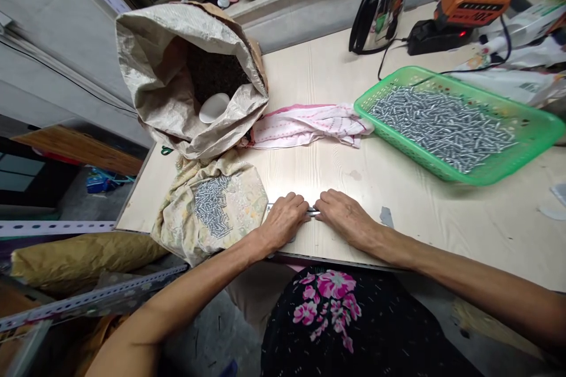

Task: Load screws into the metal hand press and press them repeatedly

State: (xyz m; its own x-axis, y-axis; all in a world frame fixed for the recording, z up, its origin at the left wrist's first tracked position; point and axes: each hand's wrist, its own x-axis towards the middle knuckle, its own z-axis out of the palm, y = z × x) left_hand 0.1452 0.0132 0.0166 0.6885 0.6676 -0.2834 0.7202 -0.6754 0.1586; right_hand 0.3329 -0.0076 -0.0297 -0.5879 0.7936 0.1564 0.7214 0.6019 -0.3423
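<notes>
At the table's front edge my left hand (287,219) and my right hand (344,217) are close together, fingers bent and pressed together. Thin silver and dark metal pieces (312,211) show in the narrow gap between my fingertips; both hands grip them, and their exact kind is hidden. A flat pale end with dark marks (269,207) sticks out past the left hand. Left of my hands, a pile of small silver metal pins (212,206) lies on a floral cloth (247,188). Many similar pins (442,123) lie in a green plastic basket (481,178) to the right.
An open woven sack (154,70) with dark contents and a white dish (214,107) stands back left. A pink-white towel (305,126) lies behind my hands. Further back are a steel kettle (384,6) and an orange battery (473,3) on a charger (435,38) with a cable.
</notes>
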